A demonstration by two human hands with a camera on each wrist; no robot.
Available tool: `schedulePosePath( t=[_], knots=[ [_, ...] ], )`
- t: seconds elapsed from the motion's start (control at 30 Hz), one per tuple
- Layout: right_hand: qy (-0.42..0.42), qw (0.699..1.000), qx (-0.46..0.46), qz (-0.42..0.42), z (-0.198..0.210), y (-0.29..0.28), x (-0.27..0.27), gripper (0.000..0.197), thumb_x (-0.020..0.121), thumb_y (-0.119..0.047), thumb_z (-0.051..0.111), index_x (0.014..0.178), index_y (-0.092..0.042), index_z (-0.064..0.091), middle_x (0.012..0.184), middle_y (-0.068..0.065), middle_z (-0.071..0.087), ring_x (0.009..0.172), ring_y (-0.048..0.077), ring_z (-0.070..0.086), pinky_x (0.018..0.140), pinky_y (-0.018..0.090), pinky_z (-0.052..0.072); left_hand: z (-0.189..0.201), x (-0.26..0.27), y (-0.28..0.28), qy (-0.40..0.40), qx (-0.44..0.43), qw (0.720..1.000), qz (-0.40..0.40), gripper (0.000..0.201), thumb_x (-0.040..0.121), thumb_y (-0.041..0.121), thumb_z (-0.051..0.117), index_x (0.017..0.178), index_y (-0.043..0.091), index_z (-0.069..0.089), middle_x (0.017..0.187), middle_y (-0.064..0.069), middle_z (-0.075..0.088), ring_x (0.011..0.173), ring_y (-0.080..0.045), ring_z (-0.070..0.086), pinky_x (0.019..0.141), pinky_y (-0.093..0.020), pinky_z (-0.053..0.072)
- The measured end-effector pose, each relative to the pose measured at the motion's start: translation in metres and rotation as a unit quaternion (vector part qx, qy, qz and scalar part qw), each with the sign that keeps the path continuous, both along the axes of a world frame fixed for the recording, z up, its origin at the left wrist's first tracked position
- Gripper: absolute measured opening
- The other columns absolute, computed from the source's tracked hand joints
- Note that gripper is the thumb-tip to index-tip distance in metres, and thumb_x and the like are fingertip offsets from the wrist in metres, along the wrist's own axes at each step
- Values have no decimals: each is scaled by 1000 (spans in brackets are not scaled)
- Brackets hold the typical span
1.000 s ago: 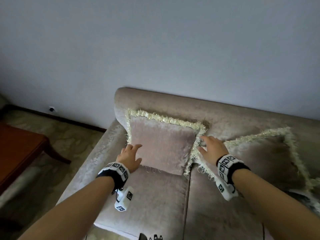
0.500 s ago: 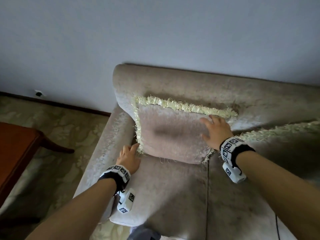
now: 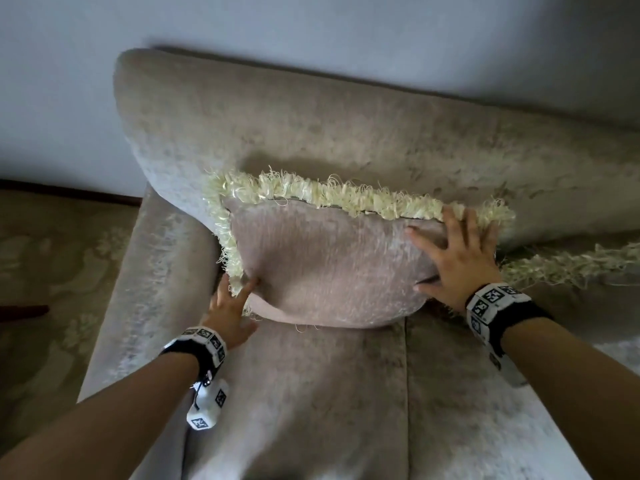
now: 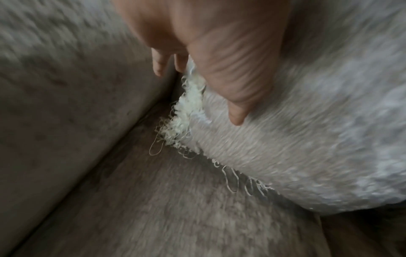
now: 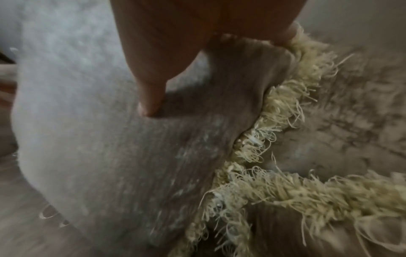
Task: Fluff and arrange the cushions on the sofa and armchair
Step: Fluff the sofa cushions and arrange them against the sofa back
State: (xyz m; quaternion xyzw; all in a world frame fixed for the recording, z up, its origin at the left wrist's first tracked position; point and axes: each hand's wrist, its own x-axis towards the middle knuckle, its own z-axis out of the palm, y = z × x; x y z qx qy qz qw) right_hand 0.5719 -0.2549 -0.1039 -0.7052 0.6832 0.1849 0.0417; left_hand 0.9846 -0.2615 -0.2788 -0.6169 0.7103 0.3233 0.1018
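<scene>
Head view, cushion: we see a pinkish cushion (image 3: 329,268) with a cream fringe (image 3: 346,197) leaning against the backrest at the left end of the beige sofa (image 3: 311,119), its lower edge on the seat, close beside the armrest (image 3: 152,271).
Head view, left hand: our left hand (image 3: 230,311) is at the cushion's lower left corner, fingers tucked behind the fringed edge and the thumb on the front face, pinching that corner.
Head view, right hand: our right hand (image 3: 457,258) lies spread and flat on the cushion's upper right part, fingers straight and reaching onto the fringe, grasping nothing.
Head view, second cushion: the fringed edge of a second cushion (image 3: 568,263) shows just right of that hand, lying on the seat.
Head view, surroundings: a pale wall (image 3: 311,26) stands behind the sofa and a patterned carpet (image 3: 59,244) lies to its left.
Left wrist view: the thumb presses the cushion's (image 4: 307,147) front while two fingertips (image 4: 159,67) go down behind the fringe, in the gap by the armrest (image 4: 66,104); the picture is blurred.
Right wrist view: the thumb rests straight on the plush face (image 5: 110,139); the far fingers touch the fringe at the corner. The second cushion's fringe (image 5: 318,193) meets the first cushion's fringe below.
</scene>
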Motion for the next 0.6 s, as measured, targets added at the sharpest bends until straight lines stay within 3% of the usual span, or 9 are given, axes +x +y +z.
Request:
schedulePosePath(
  t=[0.07,0.13,0.27,0.33,0.4,0.43,0.5,0.53,0.6],
  knots=[
    [-7,1000,9,-1,-5,-10,-5,112,58,-73,73,146,-54,8,157,20,2,141,51,-6,106,76,-1,-19,2,2,30,-6,999,11,108,67,45,77,145,50,4,153,-23,3,137,-49,23,107,-53,34],
    [-19,1000,3,-10,-19,-18,-9,113,53,-73,77,145,-52,13,155,22,8,140,52,0,106,76,0,-43,2,1,85,-13,995,50,112,60,48,80,145,48,6,148,-23,14,134,-47,30,104,-52,39],
    [-58,995,-77,7,-52,-15,-18,113,49,-65,83,143,-41,25,147,29,22,132,58,18,102,79,9,-81,-8,-7,144,-16,984,102,118,47,62,81,144,26,24,128,-17,39,118,-31,42,102,-44,41],
    [-63,991,-117,23,-73,-9,-25,113,53,-62,82,145,-37,21,142,31,24,128,57,21,99,79,11,-96,-17,-8,141,-18,982,121,109,43,61,83,131,15,41,110,-12,45,99,-18,39,93,-34,39],
    [-57,986,-152,32,-90,-4,-28,113,53,-55,81,144,-36,17,140,32,24,126,55,22,99,80,13,-121,-24,-7,120,-23,986,111,88,46,68,73,109,11,54,99,-11,49,94,-17,37,92,-29,34],
    [-55,985,-163,30,-98,-1,-28,114,51,-51,82,142,-36,15,139,31,23,125,54,23,99,80,12,-136,-25,-5,110,-18,988,107,73,50,72,68,93,14,57,91,-9,53,92,-20,42,95,-31,37],
    [-47,982,-182,26,-108,2,-26,113,51,-49,80,142,-37,14,138,30,22,124,53,23,99,80,10,-162,-23,-2,101,-21,990,92,58,61,80,59,67,24,45,68,-1,52,77,-22,51,88,-40,45],
    [-41,981,-186,25,-111,3,-26,112,52,-50,78,143,-38,13,138,29,22,124,52,24,99,80,9,-169,-23,-2,93,-23,992,81,56,64,80,57,65,25,44,64,-1,52,73,-23,53,84,-43,46],
    [-28,983,-178,21,-112,4,-27,113,55,-53,76,146,-40,11,139,28,21,125,52,25,98,82,9,-172,-22,-5,67,-37,994,72,55,69,70,60,75,15,57,75,-10,60,80,-31,56,86,-46,47]
  ],
)
